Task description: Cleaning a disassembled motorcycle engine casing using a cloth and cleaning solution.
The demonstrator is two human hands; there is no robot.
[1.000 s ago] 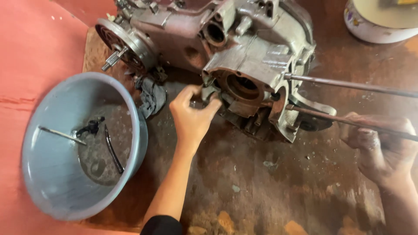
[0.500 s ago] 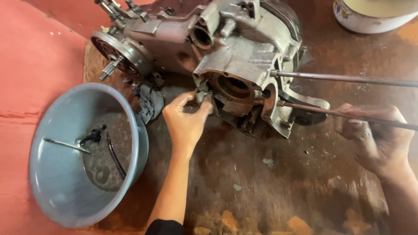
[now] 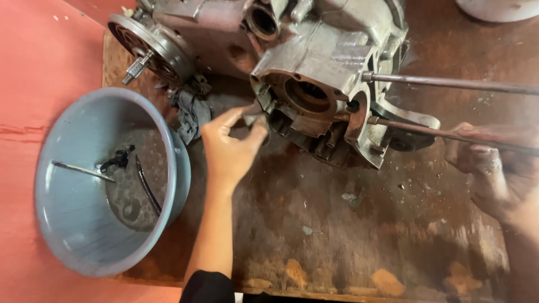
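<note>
Left hand [image 3: 230,148] pinching small part at cast-metal engine case [image 3: 314,73]; right hand [image 3: 485,165] gripping rusty rod [image 3: 426,132].

Repair workshop, engine casing [image 3: 314,67], grimy board [image 3: 348,235]

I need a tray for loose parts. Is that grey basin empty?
Not empty. The grey basin sits upright holding a thin metal rod, a small dark fitting and a dark curved strip.

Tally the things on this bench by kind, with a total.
Engine casing: 1
Long metal rods: 2
Grey basin: 1
Dark rag: 1
Small parts in the basin: 3
Total: 8
</note>
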